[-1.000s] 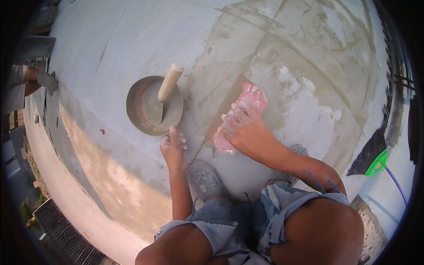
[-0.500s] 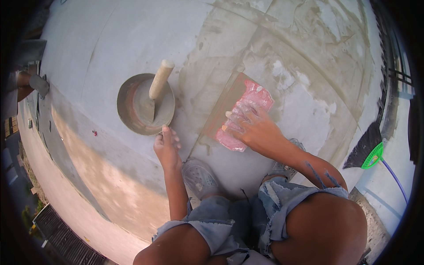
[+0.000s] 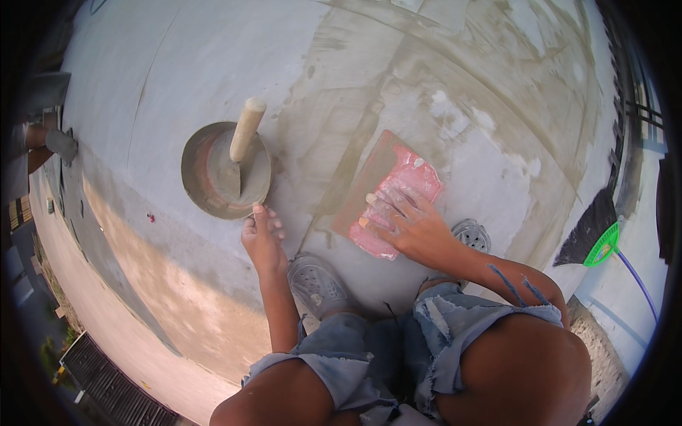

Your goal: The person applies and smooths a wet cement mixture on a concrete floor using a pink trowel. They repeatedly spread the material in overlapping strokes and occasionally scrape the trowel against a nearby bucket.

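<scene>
My left hand (image 3: 263, 240) pinches the near rim of a round metal bowl (image 3: 201, 199) between thumb and fingers. Grey, wet-looking paste coats the inside of the bowl. A trowel with a wooden handle (image 3: 247, 130) leans in it, its blade in the paste. To the right, my right hand (image 3: 408, 221) is closed over the pink, paste-smeared grip of a wide scraper (image 3: 419, 175), with fingers spread across it. The scraper's flat brownish blade lies low against the floor (image 3: 298, 149), on a smooth band of wet paste. My fingers are dusted with paste.
My grey clogs (image 3: 316, 284) stand just on the near side of the bowl and scraper. A black broom (image 3: 588, 228) with a green head leans at the right. Another person's foot (image 3: 62, 144) is at the far left. Damp streaks cover the far right floor.
The scraper and my right hand have come a little nearer to me. My left hand stays on the bowl's rim; the view has shifted slightly.
</scene>
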The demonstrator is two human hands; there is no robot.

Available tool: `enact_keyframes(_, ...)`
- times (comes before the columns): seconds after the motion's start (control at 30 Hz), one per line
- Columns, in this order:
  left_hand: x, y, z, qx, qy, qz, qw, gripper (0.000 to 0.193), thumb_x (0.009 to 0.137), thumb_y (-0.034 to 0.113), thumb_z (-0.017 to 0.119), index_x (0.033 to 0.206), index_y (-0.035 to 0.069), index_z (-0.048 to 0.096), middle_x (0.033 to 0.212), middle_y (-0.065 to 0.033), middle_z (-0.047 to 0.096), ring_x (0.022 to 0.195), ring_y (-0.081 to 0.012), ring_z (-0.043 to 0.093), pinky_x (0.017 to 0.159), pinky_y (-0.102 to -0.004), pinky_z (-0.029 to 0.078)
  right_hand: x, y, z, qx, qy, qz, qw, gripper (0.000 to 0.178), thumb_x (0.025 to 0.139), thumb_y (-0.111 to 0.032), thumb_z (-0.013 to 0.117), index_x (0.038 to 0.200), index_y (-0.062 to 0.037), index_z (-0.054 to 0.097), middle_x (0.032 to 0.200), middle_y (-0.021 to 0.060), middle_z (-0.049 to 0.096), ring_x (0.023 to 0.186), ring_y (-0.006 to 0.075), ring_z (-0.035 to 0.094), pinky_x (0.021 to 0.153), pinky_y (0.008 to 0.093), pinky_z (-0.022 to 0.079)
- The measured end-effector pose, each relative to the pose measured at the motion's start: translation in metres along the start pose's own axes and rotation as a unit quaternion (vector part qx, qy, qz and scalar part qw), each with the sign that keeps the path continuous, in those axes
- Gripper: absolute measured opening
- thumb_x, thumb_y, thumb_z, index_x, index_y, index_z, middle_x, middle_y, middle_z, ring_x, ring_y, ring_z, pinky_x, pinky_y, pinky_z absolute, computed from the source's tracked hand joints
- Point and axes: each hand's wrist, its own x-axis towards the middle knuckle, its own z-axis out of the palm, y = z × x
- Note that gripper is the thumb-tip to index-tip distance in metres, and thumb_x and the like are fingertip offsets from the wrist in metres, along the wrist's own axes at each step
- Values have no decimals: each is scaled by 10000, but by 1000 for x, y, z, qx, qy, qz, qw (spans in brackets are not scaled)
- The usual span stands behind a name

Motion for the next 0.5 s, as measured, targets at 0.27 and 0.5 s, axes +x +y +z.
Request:
enact_keyframes(0.27, 1, 1, 1, 3, 7, 2, 1000, 389, 1028, 431, 718, 1056, 66, 586, 922, -13, 609, 722, -87, 567, 554, -229, 419, 26, -1, 9, -9, 19, 0, 1000, 380, 881, -231, 642, 1248, -200, 735, 1442, 113, 616, 1331, 304, 576, 1156, 511, 432)
enact_keyframes(0.5, 1, 1, 0, -2, 2, 0, 1000, 396, 1016, 442, 730, 1086, 74, 600, 920, 5, 596, 720, -68, 558, 554, -215, 413, 29, -1, 11, -15, 29, 3, 999, 350, 905, -236, 632, 1233, -214, 751, 1425, 113, 633, 1330, 305, 583, 1143, 510, 438)
